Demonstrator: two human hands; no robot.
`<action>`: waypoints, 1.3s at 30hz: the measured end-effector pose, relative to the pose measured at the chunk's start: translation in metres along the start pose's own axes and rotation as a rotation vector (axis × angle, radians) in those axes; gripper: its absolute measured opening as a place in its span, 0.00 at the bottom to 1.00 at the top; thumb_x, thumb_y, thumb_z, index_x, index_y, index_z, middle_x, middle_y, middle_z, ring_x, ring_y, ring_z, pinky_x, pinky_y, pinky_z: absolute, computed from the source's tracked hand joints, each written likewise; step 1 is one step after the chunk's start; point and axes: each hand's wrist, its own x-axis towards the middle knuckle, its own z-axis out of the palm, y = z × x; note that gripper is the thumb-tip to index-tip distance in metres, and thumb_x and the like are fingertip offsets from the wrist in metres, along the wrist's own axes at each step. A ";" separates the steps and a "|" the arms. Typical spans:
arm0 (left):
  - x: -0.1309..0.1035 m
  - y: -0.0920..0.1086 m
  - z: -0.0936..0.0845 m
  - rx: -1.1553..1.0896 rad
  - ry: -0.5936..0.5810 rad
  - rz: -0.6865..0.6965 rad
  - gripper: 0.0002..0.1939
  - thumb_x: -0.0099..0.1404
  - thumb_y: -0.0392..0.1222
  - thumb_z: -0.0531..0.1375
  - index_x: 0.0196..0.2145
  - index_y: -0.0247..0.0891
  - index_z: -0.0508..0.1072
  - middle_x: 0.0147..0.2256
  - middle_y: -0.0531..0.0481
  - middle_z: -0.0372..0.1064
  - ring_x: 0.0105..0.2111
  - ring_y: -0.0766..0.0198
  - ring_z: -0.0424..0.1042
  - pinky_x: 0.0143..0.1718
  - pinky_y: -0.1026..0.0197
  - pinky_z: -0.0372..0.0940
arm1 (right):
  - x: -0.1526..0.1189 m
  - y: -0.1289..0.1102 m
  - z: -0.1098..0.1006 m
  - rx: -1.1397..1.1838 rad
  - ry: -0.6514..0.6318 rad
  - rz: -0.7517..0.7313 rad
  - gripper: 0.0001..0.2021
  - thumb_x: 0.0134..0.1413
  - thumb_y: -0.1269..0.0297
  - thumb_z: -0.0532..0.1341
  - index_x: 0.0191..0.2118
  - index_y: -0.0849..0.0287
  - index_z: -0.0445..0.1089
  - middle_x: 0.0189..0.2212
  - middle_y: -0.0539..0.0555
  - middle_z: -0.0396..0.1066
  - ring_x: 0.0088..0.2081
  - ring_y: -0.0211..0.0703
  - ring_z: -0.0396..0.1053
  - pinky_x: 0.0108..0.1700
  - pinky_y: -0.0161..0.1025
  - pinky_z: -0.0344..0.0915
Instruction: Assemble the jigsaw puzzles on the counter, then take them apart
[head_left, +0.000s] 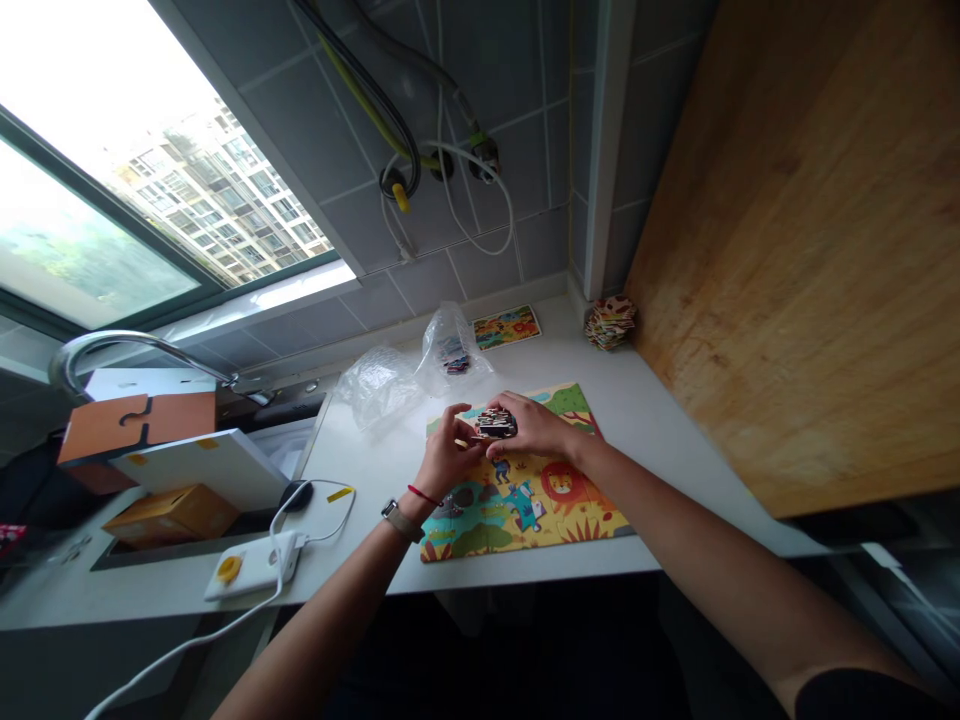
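Above the upper part of a colourful animal puzzle (562,485), my right hand (529,425) is wrapped round a stack of puzzle pieces (496,424), its edges facing me. My left hand (450,450) is at the stack's left side, fingers curled and touching or very near it; whether it pinches a piece is too small to tell. A blue piece (526,507) lies on the puzzle, near the lion picture. A watch and a red string are on my left wrist.
Behind the hands lie clear plastic bags (382,385), one with pieces inside, and a picture card (506,327). Another stack of pieces (610,322) stands by the wooden board (810,250). Boxes (172,515), a faucet (150,340) and a power strip (251,565) are on the left.
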 end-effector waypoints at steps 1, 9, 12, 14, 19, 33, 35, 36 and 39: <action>0.000 0.000 0.001 0.016 -0.004 0.015 0.32 0.53 0.40 0.71 0.54 0.43 0.65 0.31 0.59 0.67 0.28 0.68 0.71 0.29 0.66 0.69 | 0.000 0.000 0.002 -0.045 -0.013 -0.021 0.33 0.41 0.46 0.78 0.50 0.58 0.71 0.47 0.58 0.74 0.46 0.54 0.73 0.48 0.44 0.68; -0.025 0.034 -0.020 0.252 -0.110 -0.044 0.49 0.47 0.47 0.77 0.62 0.43 0.60 0.47 0.46 0.69 0.35 0.60 0.76 0.35 0.55 0.75 | -0.001 -0.004 0.003 -0.104 0.034 -0.013 0.24 0.51 0.51 0.73 0.49 0.57 0.71 0.45 0.57 0.74 0.45 0.52 0.73 0.47 0.44 0.68; -0.050 0.054 -0.015 0.469 -0.195 -0.021 0.25 0.59 0.55 0.71 0.49 0.41 0.72 0.42 0.47 0.73 0.35 0.58 0.75 0.38 0.53 0.72 | -0.001 -0.003 -0.002 -0.080 0.096 0.023 0.23 0.52 0.53 0.73 0.49 0.57 0.70 0.45 0.56 0.74 0.45 0.51 0.74 0.48 0.43 0.68; -0.063 0.061 -0.002 0.515 -0.306 -0.042 0.18 0.62 0.54 0.69 0.43 0.41 0.74 0.39 0.48 0.75 0.34 0.59 0.75 0.37 0.55 0.71 | -0.001 0.001 -0.003 -0.134 0.081 0.021 0.24 0.50 0.54 0.74 0.49 0.58 0.70 0.46 0.57 0.74 0.48 0.54 0.73 0.50 0.45 0.68; -0.075 0.060 0.029 0.647 -0.297 -0.026 0.19 0.59 0.48 0.72 0.46 0.42 0.75 0.43 0.48 0.74 0.41 0.54 0.76 0.40 0.56 0.69 | 0.000 0.007 0.000 -0.203 0.039 -0.025 0.29 0.47 0.55 0.76 0.52 0.58 0.69 0.50 0.60 0.74 0.53 0.57 0.72 0.57 0.50 0.67; -0.068 0.041 0.024 0.258 -0.178 -0.011 0.22 0.53 0.39 0.73 0.45 0.43 0.71 0.39 0.53 0.73 0.28 0.66 0.70 0.29 0.62 0.68 | -0.001 0.005 0.005 -0.187 0.036 -0.045 0.42 0.45 0.49 0.77 0.63 0.57 0.63 0.58 0.63 0.71 0.56 0.60 0.70 0.59 0.54 0.65; -0.065 0.041 0.020 0.197 -0.142 0.022 0.16 0.58 0.41 0.70 0.43 0.42 0.73 0.35 0.53 0.73 0.29 0.65 0.71 0.29 0.63 0.69 | 0.000 0.004 0.007 -0.205 0.038 -0.029 0.42 0.45 0.50 0.77 0.63 0.57 0.63 0.57 0.64 0.72 0.55 0.60 0.70 0.58 0.54 0.66; -0.063 0.040 0.017 0.179 -0.120 0.041 0.12 0.60 0.42 0.69 0.41 0.42 0.74 0.34 0.52 0.73 0.30 0.64 0.72 0.29 0.63 0.70 | 0.000 0.003 0.007 -0.210 0.037 -0.022 0.42 0.45 0.51 0.77 0.63 0.57 0.63 0.56 0.64 0.72 0.55 0.60 0.70 0.59 0.54 0.66; -0.053 0.038 0.009 0.154 -0.030 0.092 0.07 0.64 0.46 0.67 0.35 0.41 0.76 0.32 0.51 0.74 0.31 0.63 0.74 0.31 0.61 0.73 | 0.001 0.005 0.005 -0.205 0.020 -0.023 0.42 0.43 0.57 0.78 0.63 0.56 0.62 0.58 0.63 0.71 0.57 0.60 0.69 0.60 0.53 0.65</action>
